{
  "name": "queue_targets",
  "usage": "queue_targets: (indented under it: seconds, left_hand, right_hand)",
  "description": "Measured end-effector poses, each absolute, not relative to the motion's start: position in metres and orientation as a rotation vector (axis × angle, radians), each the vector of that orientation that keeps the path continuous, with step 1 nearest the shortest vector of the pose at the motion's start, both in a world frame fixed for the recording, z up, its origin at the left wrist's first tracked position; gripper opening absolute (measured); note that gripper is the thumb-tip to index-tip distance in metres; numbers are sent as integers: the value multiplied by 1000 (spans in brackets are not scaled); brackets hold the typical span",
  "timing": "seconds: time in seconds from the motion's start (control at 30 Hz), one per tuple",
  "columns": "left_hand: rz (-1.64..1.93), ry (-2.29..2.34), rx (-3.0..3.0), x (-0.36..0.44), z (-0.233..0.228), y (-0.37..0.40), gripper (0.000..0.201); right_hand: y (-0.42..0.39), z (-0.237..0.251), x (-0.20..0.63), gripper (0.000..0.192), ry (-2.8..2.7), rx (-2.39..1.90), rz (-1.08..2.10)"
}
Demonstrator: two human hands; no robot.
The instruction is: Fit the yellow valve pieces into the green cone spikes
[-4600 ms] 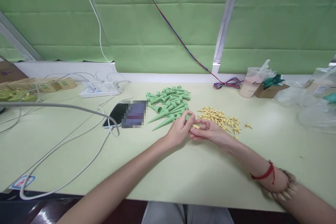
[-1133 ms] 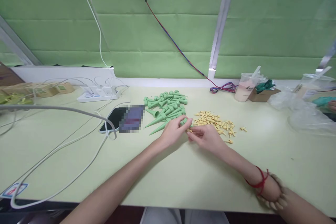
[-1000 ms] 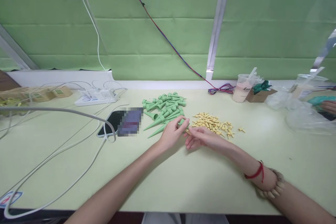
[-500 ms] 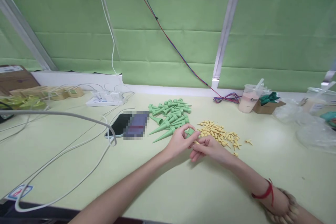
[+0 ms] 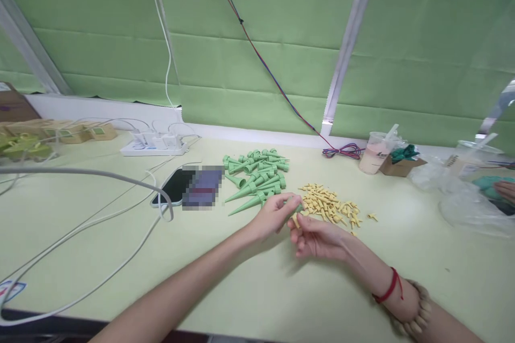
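- at the centre of the pale green table (image 5: 249, 278), the left hand (image 5: 270, 218) and the right hand (image 5: 317, 236) are brought together, fingertips nearly touching.
- a green cone piece (image 5: 296, 207) is pinched at the fingertips of the left hand, its wide end shown at 3 o'clock of that hand; most of it is hidden by the fingers.
- a small yellow plug (image 5: 295, 221) is gripped between the thumb and fingers of the right hand, at 11 o'clock of that hand and just below the green cone piece.
- whether the plug touches the cone cannot be told.
- a pile of green cones (image 5: 254, 179) is laid at 11 o'clock of the left hand, its nearest cone just beside the knuckles.
- a heap of yellow plugs (image 5: 328, 205) is spread at 1 o'clock of the right hand, near but apart from it.
- a phone (image 5: 189, 194) is seen at 9 o'clock of the green pile, with a white cable (image 5: 120, 179) looped across it.
- a power strip (image 5: 155, 146) is set at 10 o'clock, by the wall.
- a plastic cup (image 5: 372, 152) is stood at 2 o'clock, well apart from the hands, beside a small cardboard box (image 5: 398, 163).
- another person's hand (image 5: 505, 190) is glimpsed at the 3 o'clock edge, among clear plastic bags (image 5: 462, 201).
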State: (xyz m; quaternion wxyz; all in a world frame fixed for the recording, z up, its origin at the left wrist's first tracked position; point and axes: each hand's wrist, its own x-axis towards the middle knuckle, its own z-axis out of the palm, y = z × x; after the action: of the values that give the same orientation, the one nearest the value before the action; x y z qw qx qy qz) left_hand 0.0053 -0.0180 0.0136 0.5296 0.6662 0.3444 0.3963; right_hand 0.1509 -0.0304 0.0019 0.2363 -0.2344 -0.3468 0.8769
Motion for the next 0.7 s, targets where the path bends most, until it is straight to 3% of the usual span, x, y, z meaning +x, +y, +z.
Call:
queue_targets:
  seconds: [0.13, 0.37, 0.6, 0.7]
  left_hand:
    - [857, 789, 1701, 2, 17, -15, 41]
    - [912, 939, 1754, 2, 12, -11, 41]
    - [998, 1152, 1737, 6, 4, -12, 38]
    - [1063, 1106, 1721, 6, 7, -11, 36]
  right_hand:
    - [-30, 6, 155, 31, -1094, -786, 2369]
    - [-24, 7, 154, 33, -1479, -1148, 1955]
    - [-24, -3, 148, 20, -1699, -1210, 1120]
    - [-24, 0, 146, 29, -1601, -1128, 1308]
